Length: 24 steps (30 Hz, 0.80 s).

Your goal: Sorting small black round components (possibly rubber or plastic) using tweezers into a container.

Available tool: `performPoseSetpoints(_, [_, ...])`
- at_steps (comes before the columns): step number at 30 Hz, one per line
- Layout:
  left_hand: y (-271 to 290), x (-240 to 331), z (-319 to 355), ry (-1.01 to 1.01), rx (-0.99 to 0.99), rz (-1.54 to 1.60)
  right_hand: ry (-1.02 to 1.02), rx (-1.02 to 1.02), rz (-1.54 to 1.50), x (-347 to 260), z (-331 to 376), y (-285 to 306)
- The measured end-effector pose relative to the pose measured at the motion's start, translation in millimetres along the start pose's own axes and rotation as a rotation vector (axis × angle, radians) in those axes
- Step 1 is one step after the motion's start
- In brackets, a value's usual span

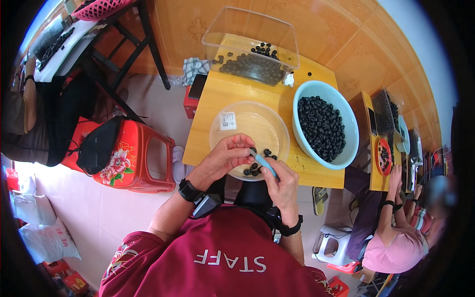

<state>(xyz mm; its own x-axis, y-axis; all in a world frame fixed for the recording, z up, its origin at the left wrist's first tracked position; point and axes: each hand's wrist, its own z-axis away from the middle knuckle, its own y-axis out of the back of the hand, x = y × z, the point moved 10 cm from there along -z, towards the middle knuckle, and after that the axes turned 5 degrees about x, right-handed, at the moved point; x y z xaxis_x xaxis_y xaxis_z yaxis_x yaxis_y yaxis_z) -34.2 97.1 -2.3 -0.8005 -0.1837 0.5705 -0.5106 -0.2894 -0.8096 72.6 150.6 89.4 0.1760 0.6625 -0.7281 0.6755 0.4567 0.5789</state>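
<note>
Left hand [225, 157] pinches a small dark ring [253, 150] at the clear bowl's [232, 136] 6 o'clock rim while the right hand [283, 187] grips a blue tool [264, 164] poked at it, probably so finished pieces drop straight in.

Surroundings noted beside the yellow work table [217, 94]

A red plastic stool [136, 156] stands on the tiled floor to the left with a black bag [99, 143] on it; a checked cloth [194, 68] lies at the wall; a pink basket [101, 7] sits on a far table; white sacks [44, 232] lie lower left
</note>
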Motion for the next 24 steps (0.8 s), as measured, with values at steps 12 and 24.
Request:
performPoseSetpoints(12, [4,-3,2,0.029,0.014,0.018,0.009,0.006,-0.081,5,0,0])
performPoseSetpoints(24, [-4,6,11,0.044,-0.01,0.037,-0.172,0.051,-0.14,31,-8,8])
